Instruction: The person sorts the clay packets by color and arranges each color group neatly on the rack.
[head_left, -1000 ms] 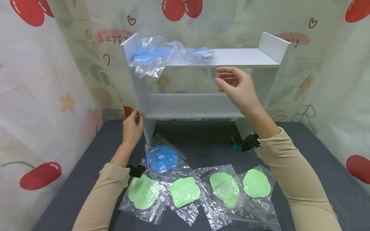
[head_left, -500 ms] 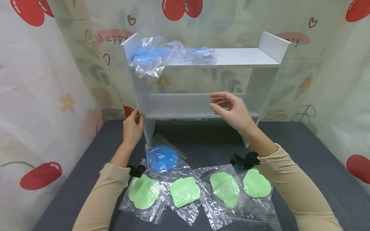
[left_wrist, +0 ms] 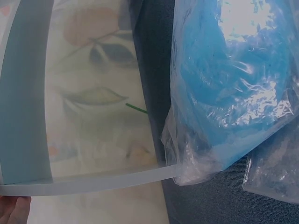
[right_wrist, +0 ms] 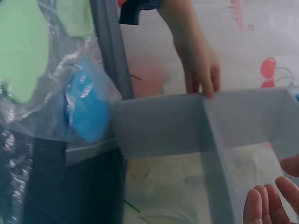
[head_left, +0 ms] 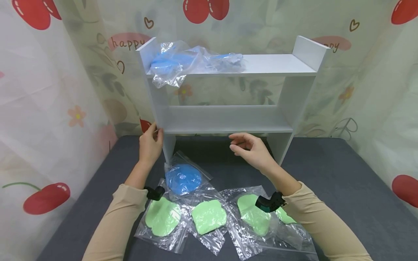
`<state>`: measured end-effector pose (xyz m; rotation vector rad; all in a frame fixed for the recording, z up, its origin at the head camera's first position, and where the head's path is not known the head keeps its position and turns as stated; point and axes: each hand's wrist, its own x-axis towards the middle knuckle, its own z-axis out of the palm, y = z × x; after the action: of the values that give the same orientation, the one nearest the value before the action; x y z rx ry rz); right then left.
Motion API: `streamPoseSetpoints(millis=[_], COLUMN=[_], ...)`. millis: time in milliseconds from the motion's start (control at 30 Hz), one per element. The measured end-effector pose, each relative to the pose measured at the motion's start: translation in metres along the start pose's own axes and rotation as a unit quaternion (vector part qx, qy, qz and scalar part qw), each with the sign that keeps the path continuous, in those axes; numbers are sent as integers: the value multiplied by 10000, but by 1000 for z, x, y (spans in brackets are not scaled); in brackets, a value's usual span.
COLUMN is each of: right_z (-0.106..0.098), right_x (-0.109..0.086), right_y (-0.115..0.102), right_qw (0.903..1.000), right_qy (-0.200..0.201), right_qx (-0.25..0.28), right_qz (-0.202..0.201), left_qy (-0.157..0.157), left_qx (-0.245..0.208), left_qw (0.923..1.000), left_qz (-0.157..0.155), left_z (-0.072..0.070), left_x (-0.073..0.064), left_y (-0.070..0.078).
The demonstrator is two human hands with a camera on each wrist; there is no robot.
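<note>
My left hand [head_left: 149, 146] holds the front edge of the left side panel of a white shelf unit [head_left: 225, 124], thumb at the edge and fingers along the outer face. In the right wrist view that hand [right_wrist: 198, 65] shows at the panel's rim. My right hand [head_left: 249, 150] hovers bare in front of the lowest opening, fingers loosely bent. Below the left hand, a clear zip bag with a round, flat blue piece [head_left: 183, 179] lies against the panel's foot. Across the top shelf's left part lie crumpled clear bags with blue contents [head_left: 173, 62].
On the dark tabletop [head_left: 323, 166], several zip bags with flat light green pieces [head_left: 209, 216] lie in a row at the front, overlapping. Patterned curtains [head_left: 62, 108] surround the table. A coiled cord [head_left: 347, 127] hangs at the right behind the shelf.
My right hand has come down from just under the top shelf to below the middle shelf, drifting slightly left. The left hand, shelf and bags stay in place.
</note>
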<state>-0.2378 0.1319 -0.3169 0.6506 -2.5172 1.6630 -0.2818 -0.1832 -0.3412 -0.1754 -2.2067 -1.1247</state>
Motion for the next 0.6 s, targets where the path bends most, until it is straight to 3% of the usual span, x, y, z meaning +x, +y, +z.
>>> streamPoseSetpoints(millis=[300,600], right_z=[22,46], right_x=[-6,-3], right_y=[30,55], right_qw=[9989,9924], right_qy=[-394,-956], right_qx=[153,325], right_qz=[223,704], left_qy=[-14,1], left_qx=[-31,2], left_qw=[10000,10000], left_qz=[-10,31], left_z=[-1,-1], left_x=[0,-1], left_y=[0,1])
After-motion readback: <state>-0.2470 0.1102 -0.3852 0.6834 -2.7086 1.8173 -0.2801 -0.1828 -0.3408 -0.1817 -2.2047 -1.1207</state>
